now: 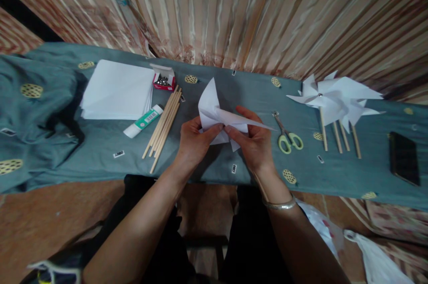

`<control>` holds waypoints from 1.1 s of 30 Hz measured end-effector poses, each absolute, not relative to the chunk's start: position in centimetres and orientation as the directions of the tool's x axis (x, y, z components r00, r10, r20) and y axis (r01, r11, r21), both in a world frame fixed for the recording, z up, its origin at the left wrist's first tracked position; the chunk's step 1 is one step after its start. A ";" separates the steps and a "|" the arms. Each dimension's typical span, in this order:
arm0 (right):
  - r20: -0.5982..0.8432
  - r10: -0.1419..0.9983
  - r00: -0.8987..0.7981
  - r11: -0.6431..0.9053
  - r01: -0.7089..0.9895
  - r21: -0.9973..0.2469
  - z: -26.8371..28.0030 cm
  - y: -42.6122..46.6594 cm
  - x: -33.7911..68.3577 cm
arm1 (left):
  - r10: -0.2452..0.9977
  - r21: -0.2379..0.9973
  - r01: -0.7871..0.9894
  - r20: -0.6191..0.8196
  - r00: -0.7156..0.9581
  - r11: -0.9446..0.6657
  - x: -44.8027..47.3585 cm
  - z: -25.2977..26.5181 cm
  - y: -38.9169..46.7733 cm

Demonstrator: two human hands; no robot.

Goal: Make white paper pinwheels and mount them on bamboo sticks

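A white paper pinwheel (209,105) is held above the table between my two hands, its blades curled toward the middle. My left hand (197,139) grips it from the left, the thumb pressed near the centre. On the other side my right hand (254,139) pinches it, thumb tip close to the left thumb and fingers behind the paper. Whatever lies under the thumbs at the centre is too small to make out. Green-handled scissors (287,137) lie just right of my right hand. Several wooden sticks (163,128) rest in a bundle left of my left hand.
Left on the cloth-covered table (107,168) are a stack of white paper (117,90), a glue stick (143,121) and an open red box of metal pins (163,80). Several pinwheels on sticks (337,96) and a black phone (404,158) lie right. A curtain (214,12) hangs behind.
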State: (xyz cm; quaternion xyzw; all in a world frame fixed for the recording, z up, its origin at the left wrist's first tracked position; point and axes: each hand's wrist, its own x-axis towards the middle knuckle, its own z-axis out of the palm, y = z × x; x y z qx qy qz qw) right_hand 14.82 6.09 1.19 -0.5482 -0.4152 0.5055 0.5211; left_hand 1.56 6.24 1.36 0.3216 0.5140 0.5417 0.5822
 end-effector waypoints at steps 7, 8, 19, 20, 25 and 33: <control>-0.128 0.981 0.146 -0.123 -0.046 -0.991 1.1 6.0 14.9 | 0.961 0.930 -0.299 -0.257 -0.104 0.216 1.5 1.4 6.2; -0.126 0.981 0.148 -0.122 -0.039 -0.992 1.1 6.0 14.9 | 0.962 0.929 -0.301 -0.255 -0.102 0.214 1.5 1.4 6.2; -0.137 0.985 0.106 -0.134 -0.034 -0.990 1.2 6.1 15.4 | 0.965 0.922 -0.317 -0.254 -0.057 0.224 1.4 1.5 6.0; -0.132 0.986 0.106 -0.129 -0.028 -0.991 1.2 6.1 15.5 | 0.966 0.921 -0.318 -0.253 -0.054 0.224 1.4 1.5 6.0; -0.160 0.981 0.111 -0.152 -0.073 -0.986 1.1 6.1 15.6 | 0.966 0.901 -0.362 -0.259 -0.010 0.238 1.4 1.6 6.0; -0.225 0.968 0.113 -0.202 -0.184 -0.962 1.1 5.9 16.0 | 0.951 0.847 -0.432 -0.266 0.159 0.309 1.1 2.4 5.6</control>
